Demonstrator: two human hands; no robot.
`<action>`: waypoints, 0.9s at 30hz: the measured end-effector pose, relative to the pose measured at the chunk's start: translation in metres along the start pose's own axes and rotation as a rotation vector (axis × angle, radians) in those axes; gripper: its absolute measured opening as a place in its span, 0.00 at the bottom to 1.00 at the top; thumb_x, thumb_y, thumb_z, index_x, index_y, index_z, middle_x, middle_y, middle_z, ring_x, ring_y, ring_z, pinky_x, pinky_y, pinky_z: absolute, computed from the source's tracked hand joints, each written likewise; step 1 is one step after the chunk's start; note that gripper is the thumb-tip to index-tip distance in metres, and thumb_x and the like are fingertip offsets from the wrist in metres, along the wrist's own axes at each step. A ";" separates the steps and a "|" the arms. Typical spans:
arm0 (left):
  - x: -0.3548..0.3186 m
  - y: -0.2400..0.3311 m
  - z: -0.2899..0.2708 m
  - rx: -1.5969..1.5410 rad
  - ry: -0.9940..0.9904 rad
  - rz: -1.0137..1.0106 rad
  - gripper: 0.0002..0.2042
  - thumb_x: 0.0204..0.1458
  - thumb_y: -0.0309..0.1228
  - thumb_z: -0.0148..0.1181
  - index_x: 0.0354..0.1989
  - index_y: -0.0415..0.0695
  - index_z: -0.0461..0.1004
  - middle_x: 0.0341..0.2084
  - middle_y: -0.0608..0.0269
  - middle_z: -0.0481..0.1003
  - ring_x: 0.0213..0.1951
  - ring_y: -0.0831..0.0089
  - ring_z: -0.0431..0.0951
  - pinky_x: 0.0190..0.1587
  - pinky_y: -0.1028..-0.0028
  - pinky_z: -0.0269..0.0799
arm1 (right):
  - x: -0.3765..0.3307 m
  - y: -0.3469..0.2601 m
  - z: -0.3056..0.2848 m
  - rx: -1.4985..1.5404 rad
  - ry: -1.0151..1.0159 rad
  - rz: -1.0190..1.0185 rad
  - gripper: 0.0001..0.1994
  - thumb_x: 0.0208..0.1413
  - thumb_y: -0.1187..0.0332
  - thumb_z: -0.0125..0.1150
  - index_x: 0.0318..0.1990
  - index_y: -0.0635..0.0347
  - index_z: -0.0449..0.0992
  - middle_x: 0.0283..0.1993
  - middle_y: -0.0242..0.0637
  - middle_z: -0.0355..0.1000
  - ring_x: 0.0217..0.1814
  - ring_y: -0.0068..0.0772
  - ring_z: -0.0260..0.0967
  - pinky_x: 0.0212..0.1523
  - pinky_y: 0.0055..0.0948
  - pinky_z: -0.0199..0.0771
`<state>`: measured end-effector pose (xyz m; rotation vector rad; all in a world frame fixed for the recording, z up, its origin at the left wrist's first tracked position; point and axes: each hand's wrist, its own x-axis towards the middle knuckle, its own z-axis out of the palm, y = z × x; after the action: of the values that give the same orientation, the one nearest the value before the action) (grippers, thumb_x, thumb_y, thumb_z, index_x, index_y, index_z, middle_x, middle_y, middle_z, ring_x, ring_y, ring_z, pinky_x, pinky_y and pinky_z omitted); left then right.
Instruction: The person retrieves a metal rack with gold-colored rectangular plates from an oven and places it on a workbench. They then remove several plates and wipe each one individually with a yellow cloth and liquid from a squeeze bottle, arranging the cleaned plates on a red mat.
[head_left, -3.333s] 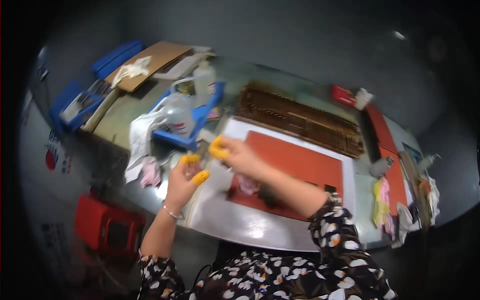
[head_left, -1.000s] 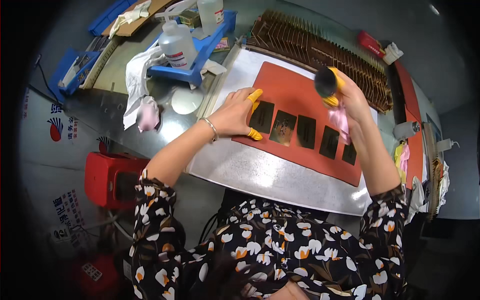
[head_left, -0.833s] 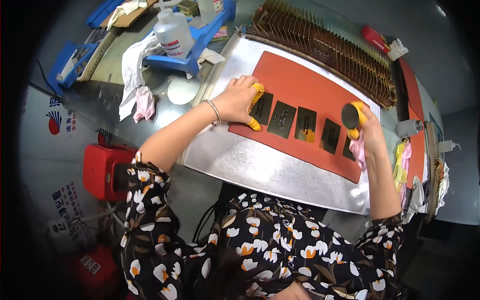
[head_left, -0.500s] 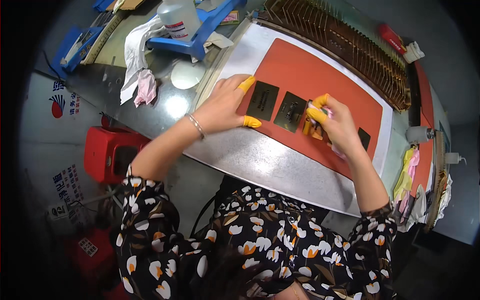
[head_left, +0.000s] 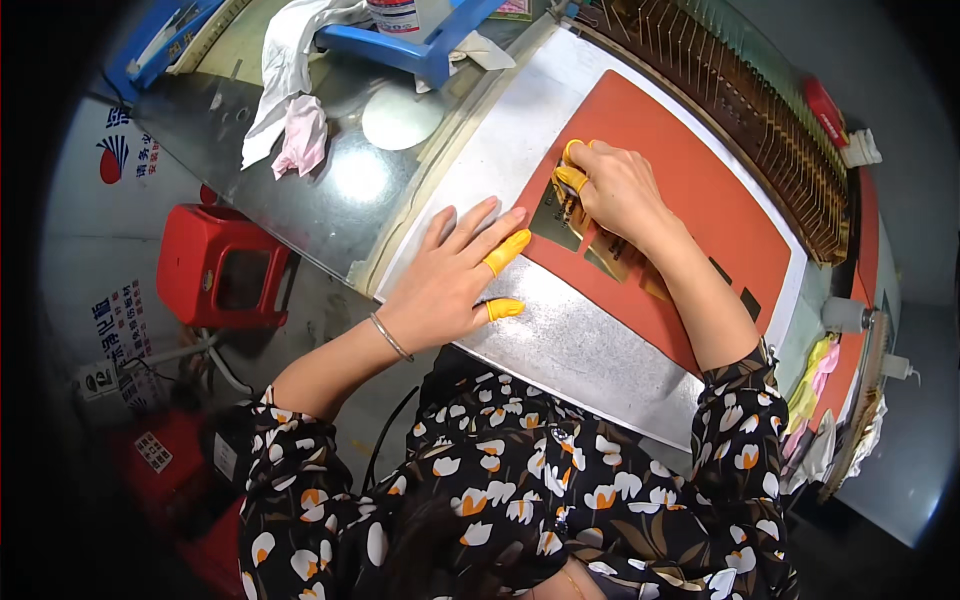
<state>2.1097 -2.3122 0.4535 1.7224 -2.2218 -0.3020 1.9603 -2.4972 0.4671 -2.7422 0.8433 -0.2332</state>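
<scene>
My right hand (head_left: 618,190), with yellow finger cots on thumb and index finger, pinches over the leftmost dark metal plate (head_left: 552,222). What it holds, if anything, is hidden behind the fingers. Next to that plate, partly under my right forearm, lies a second engraved plate (head_left: 608,258) catching a golden reflection. The plates rest on an orange-red mat (head_left: 700,200). My left hand (head_left: 450,275), also with yellow cots on thumb and index finger, lies open with fingers spread on the white board (head_left: 540,320), its fingertips close to the mat's left edge.
A rack of thin brass-coloured plates (head_left: 740,110) stands along the far side. More dark plates (head_left: 750,303) lie at the mat's right. At left are a blue tray (head_left: 400,50) with a bottle, a pink crumpled cloth (head_left: 302,135) and a red stool (head_left: 222,265).
My right hand has moved left, from beside the second plate to over the leftmost one. My left hand has come off the leftmost plate's edge and down toward me. The view has shifted.
</scene>
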 end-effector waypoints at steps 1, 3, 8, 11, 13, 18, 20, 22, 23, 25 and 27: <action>0.000 0.000 0.000 0.005 -0.005 0.001 0.32 0.47 0.52 0.52 0.58 0.47 0.59 0.62 0.64 0.52 0.63 0.59 0.49 0.61 0.50 0.44 | -0.002 -0.002 0.002 0.000 0.001 -0.054 0.04 0.46 0.72 0.51 0.31 0.58 0.71 0.26 0.43 0.68 0.30 0.48 0.67 0.30 0.42 0.65; 0.000 -0.001 0.002 -0.006 0.009 0.000 0.31 0.47 0.51 0.52 0.57 0.46 0.60 0.62 0.63 0.52 0.63 0.58 0.50 0.60 0.51 0.45 | -0.008 -0.010 0.007 0.000 0.002 -0.160 0.04 0.46 0.71 0.52 0.30 0.58 0.71 0.26 0.42 0.67 0.29 0.48 0.67 0.29 0.42 0.65; -0.001 0.000 0.000 -0.009 0.062 -0.001 0.29 0.48 0.51 0.52 0.55 0.44 0.63 0.59 0.55 0.55 0.61 0.59 0.52 0.59 0.52 0.47 | 0.008 0.001 -0.006 0.033 -0.031 -0.147 0.06 0.40 0.74 0.54 0.30 0.57 0.72 0.25 0.41 0.66 0.30 0.46 0.67 0.27 0.41 0.65; -0.001 -0.001 0.000 -0.017 0.069 -0.011 0.29 0.48 0.49 0.53 0.55 0.45 0.64 0.57 0.50 0.56 0.61 0.59 0.53 0.60 0.53 0.47 | -0.008 -0.016 0.003 0.041 -0.030 -0.332 0.05 0.41 0.74 0.54 0.29 0.57 0.72 0.24 0.40 0.66 0.29 0.46 0.67 0.27 0.41 0.65; -0.001 0.000 -0.001 -0.019 0.069 -0.018 0.28 0.48 0.49 0.53 0.55 0.46 0.64 0.57 0.51 0.56 0.60 0.59 0.54 0.60 0.53 0.48 | -0.002 -0.009 0.000 0.033 -0.034 -0.289 0.05 0.39 0.73 0.55 0.28 0.57 0.72 0.25 0.39 0.67 0.29 0.45 0.67 0.27 0.41 0.65; -0.002 0.000 0.001 0.000 0.085 -0.014 0.28 0.48 0.49 0.53 0.55 0.47 0.63 0.57 0.50 0.55 0.60 0.59 0.54 0.59 0.53 0.48 | -0.004 -0.010 0.003 0.045 -0.111 -0.352 0.08 0.35 0.70 0.59 0.27 0.56 0.71 0.25 0.37 0.68 0.29 0.44 0.68 0.27 0.42 0.66; -0.002 0.000 0.002 -0.007 0.100 -0.010 0.28 0.48 0.49 0.53 0.55 0.47 0.63 0.57 0.50 0.56 0.60 0.59 0.54 0.59 0.53 0.48 | -0.006 -0.010 0.000 0.012 -0.082 -0.323 0.09 0.34 0.69 0.61 0.27 0.55 0.72 0.25 0.38 0.69 0.29 0.43 0.69 0.28 0.41 0.68; 0.000 -0.003 0.002 0.014 0.117 0.003 0.28 0.48 0.49 0.53 0.55 0.46 0.64 0.56 0.50 0.57 0.60 0.59 0.54 0.59 0.54 0.48 | 0.008 0.003 -0.010 -0.016 -0.021 -0.225 0.06 0.37 0.69 0.58 0.27 0.56 0.72 0.24 0.38 0.69 0.28 0.43 0.69 0.27 0.40 0.68; -0.001 -0.002 0.003 0.011 0.114 -0.001 0.28 0.48 0.49 0.53 0.55 0.46 0.64 0.56 0.50 0.57 0.60 0.59 0.54 0.59 0.54 0.48 | 0.011 0.005 -0.011 -0.048 -0.004 -0.232 0.06 0.38 0.70 0.58 0.26 0.56 0.72 0.24 0.38 0.69 0.28 0.43 0.69 0.26 0.40 0.67; -0.004 0.001 0.005 0.000 0.106 -0.014 0.28 0.48 0.49 0.53 0.54 0.46 0.64 0.57 0.50 0.57 0.61 0.59 0.53 0.59 0.54 0.48 | -0.011 -0.012 -0.004 0.010 -0.102 -0.399 0.05 0.39 0.69 0.57 0.26 0.57 0.71 0.24 0.38 0.69 0.29 0.43 0.69 0.26 0.40 0.67; -0.003 0.000 0.004 0.011 0.108 -0.018 0.27 0.48 0.49 0.53 0.54 0.46 0.64 0.57 0.50 0.57 0.60 0.59 0.54 0.60 0.54 0.48 | -0.006 -0.006 -0.008 0.014 -0.128 -0.306 0.04 0.40 0.70 0.57 0.26 0.57 0.71 0.24 0.38 0.68 0.28 0.43 0.69 0.26 0.39 0.67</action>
<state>2.1094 -2.3094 0.4496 1.7234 -2.1359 -0.1959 1.9566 -2.4910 0.4760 -2.8271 0.3859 -0.1182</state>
